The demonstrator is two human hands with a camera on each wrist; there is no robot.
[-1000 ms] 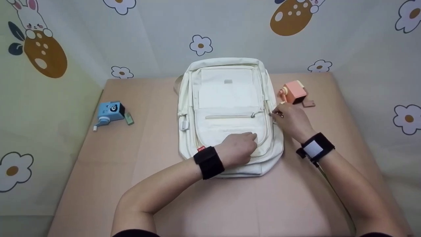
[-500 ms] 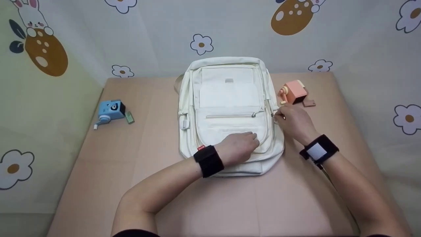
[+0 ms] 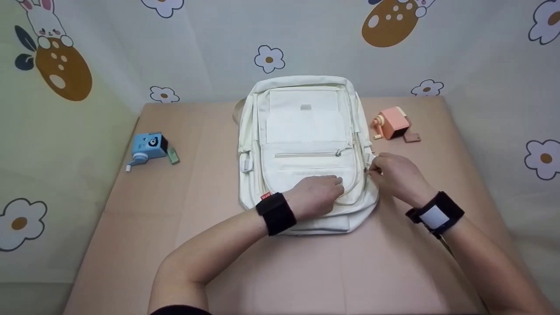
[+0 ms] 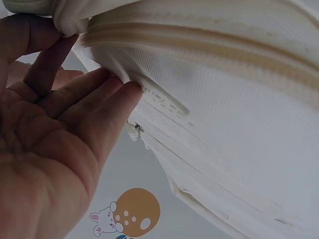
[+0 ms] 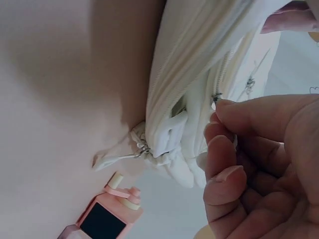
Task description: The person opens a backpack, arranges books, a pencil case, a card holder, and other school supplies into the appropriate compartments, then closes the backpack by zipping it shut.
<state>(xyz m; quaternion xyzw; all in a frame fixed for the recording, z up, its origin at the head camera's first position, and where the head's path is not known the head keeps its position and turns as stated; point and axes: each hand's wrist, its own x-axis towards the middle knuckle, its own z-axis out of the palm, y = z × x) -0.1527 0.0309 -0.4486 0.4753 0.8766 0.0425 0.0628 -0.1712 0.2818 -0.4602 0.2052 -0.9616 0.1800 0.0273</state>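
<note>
Tan surface holds a white bag in the middle. The left hand pinches its cloth; the right hand pinches a zip on its right side. Farther back are a blue toy and pink toy, then a flowery wall.

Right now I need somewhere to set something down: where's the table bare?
The table is bare between the green block and the backpack, and on the near side between the forearms. Crowded: the backpack's right edge, where the right hand pinches a zipper pull near the pink box.
</note>
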